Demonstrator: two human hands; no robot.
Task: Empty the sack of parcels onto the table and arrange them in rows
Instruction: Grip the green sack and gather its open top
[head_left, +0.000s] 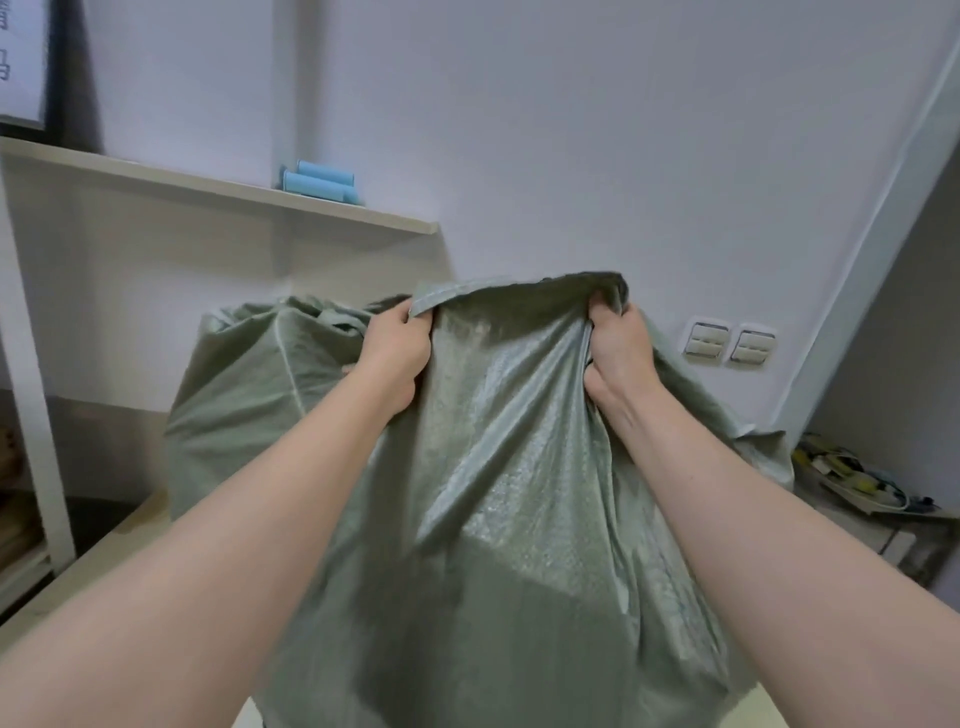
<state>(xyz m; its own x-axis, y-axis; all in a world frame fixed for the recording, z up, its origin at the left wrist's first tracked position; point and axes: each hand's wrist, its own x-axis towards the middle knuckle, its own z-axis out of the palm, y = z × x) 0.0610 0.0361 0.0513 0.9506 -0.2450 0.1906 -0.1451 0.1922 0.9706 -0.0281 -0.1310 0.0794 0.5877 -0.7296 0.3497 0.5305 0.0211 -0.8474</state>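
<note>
- Sack (498, 467) of grey-green woven plastic stands bulging on the pale worktop (111, 545), straight ahead of the person, and fills the middle of the view from the bottom edge up to the hands
- Its top is bunched and lifted, and a hemmed rim arches from one hand across to the other
- Left hand (397, 358) has its grip closed on a fold of that rim, with the fingers curled over the edge
- Right hand (621, 348) has its grip tight on gathered fabric at the other end of the rim, with the fingers tucked into the folds
- Both forearms are bare and reach in from the bottom corners
- On the left side the sack is stretched over a boxy corner; what lies inside cannot be seen
- Shelf (208, 182) runs behind and above the sack at the left and carries a few light blue rolls (319, 182) lying on their sides
- White wall (571, 130) rises behind, with two switches (730, 343) just right of the right hand
- Tray (862, 483) at the far right holds a jumble of cables and small things, too blurred to name
- White post (31, 364) stands at the left edge
</note>
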